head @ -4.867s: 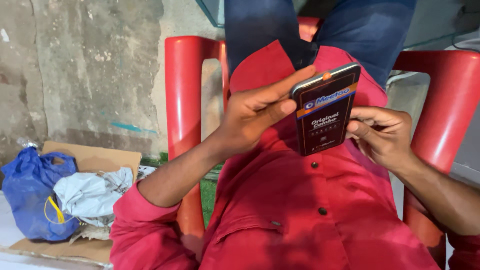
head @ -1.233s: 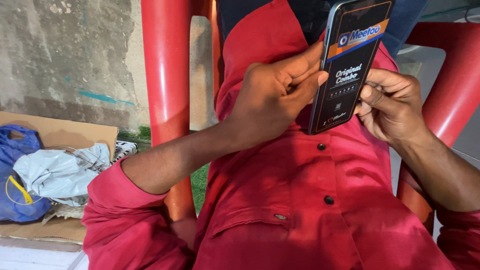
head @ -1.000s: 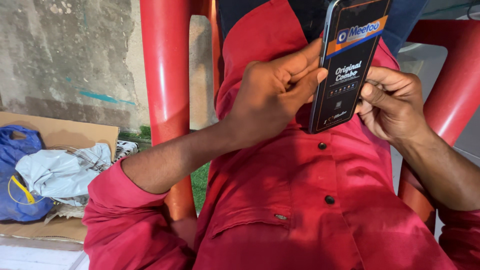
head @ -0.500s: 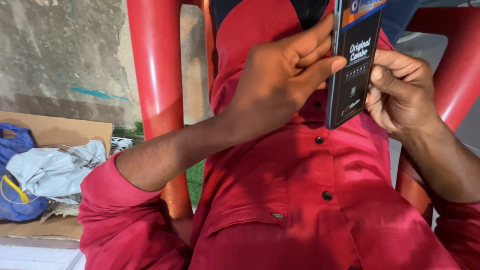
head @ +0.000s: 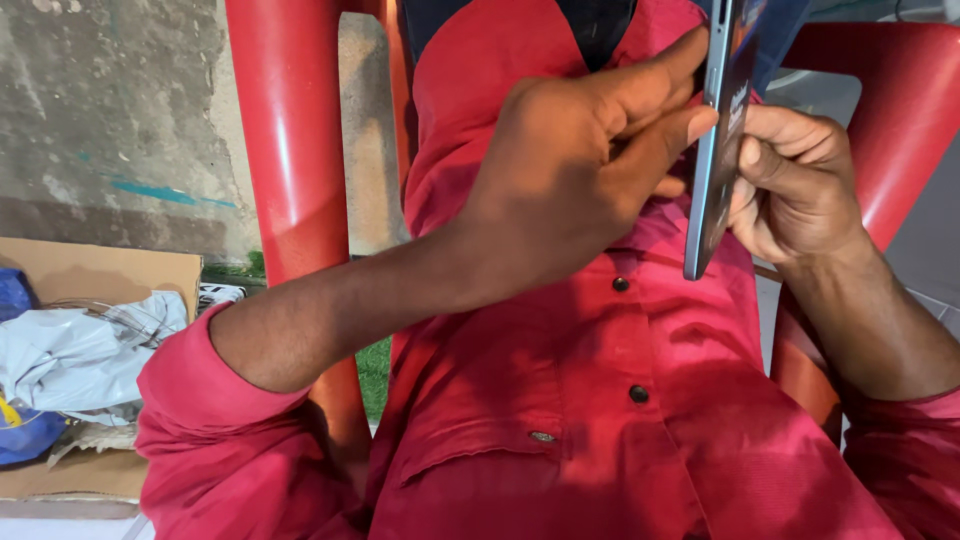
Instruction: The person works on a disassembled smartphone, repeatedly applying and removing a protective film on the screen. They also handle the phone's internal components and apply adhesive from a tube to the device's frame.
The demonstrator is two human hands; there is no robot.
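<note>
Phone [head: 718, 140] held edge-on, upright, betw 2 hands over red shirt [head: 600, 400]. Left hand [head: 570, 170] fingers pinching its left edge; right hand [head: 795, 185] fingers wrapped on right side.

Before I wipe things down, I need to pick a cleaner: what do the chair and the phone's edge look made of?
The chair looks like moulded plastic: glossy red with long highlights. The phone edge looks like smooth silvery metal or metal-look plastic; I cannot tell which.

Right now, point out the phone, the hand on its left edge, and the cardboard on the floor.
phone [head: 712, 170], head view, on its thin side edge.
left hand [head: 570, 170], head view, on the back of the hand.
cardboard [head: 100, 275], head view, on its bare upper flap.
</note>
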